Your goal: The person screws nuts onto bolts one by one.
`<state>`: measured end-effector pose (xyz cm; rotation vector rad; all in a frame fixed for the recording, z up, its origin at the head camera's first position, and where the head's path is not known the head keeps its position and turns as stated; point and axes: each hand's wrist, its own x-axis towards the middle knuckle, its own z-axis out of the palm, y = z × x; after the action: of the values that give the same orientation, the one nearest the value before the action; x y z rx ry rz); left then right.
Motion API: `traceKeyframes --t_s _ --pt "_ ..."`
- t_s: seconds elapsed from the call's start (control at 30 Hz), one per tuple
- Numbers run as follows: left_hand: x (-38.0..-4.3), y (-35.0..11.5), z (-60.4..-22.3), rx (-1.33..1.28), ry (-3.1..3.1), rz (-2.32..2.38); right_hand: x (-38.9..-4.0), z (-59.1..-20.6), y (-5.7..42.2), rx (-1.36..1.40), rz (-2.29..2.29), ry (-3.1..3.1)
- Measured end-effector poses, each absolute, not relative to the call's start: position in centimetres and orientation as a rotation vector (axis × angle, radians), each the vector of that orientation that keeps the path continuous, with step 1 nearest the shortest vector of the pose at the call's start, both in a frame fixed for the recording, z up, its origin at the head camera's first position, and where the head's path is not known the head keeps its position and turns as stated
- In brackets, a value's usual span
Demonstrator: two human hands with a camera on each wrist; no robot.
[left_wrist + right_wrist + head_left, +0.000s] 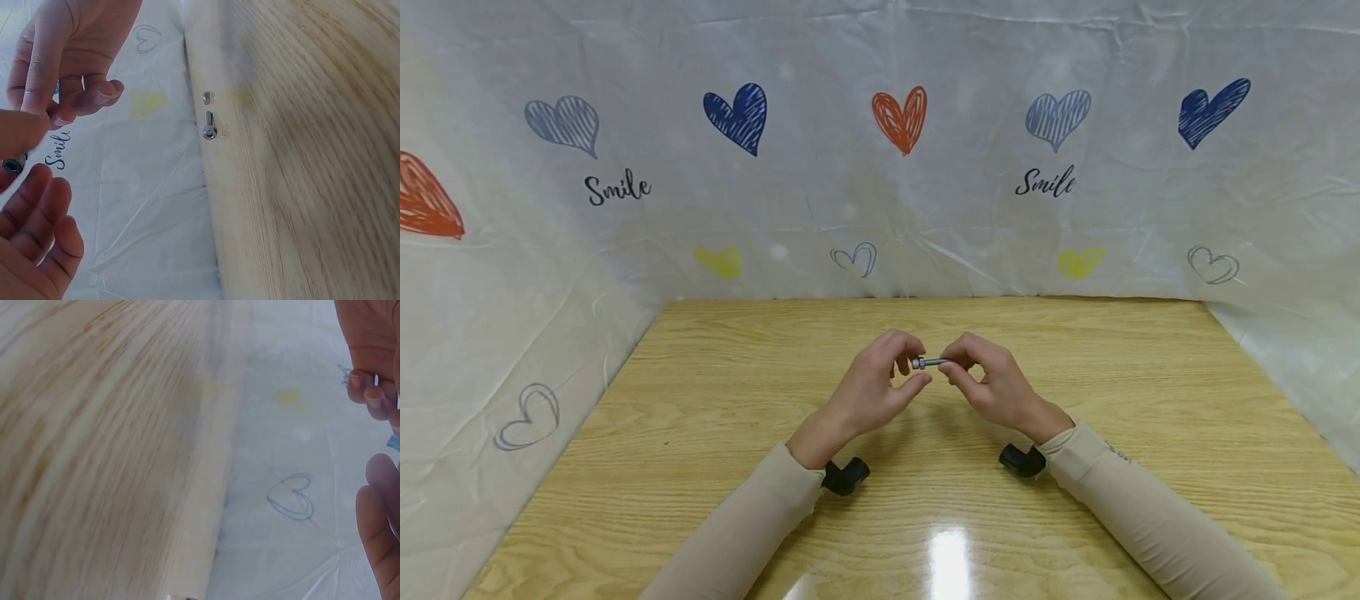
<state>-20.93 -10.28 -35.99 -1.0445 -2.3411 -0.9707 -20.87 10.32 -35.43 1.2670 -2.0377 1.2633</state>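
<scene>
Right hand point(1000, 383) pinches the bolt point(932, 362) by its shank, left hand point(876, 383) parted around the head, above the desk point(700, 375), inside its far edge; slackened pinch could drop it.

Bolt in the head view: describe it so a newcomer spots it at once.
Find the table, then the left hand and right hand nearly meeting above it. The bolt is the thin grey piece in the gap, one end pinched by the right hand. Unlike the loose bolt on the table in the left wrist view, it is held in the air.
</scene>
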Motion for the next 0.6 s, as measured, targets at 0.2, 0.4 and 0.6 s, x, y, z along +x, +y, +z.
traceKeyframes --t_s 0.2,0.4,0.6 --pt "-21.01 -10.18 -35.89 -1.076 -2.290 -0.969 -20.93 -35.56 10.37 1.277 1.271 -2.038" --pt "-21.04 -10.16 -35.90 -1.078 -2.275 -0.954 -20.98 -35.55 10.37 1.270 1.271 -2.044" --pt "-20.97 -10.21 -35.94 -1.071 -2.287 -0.955 -20.91 -35.50 10.37 1.265 1.276 -2.048"
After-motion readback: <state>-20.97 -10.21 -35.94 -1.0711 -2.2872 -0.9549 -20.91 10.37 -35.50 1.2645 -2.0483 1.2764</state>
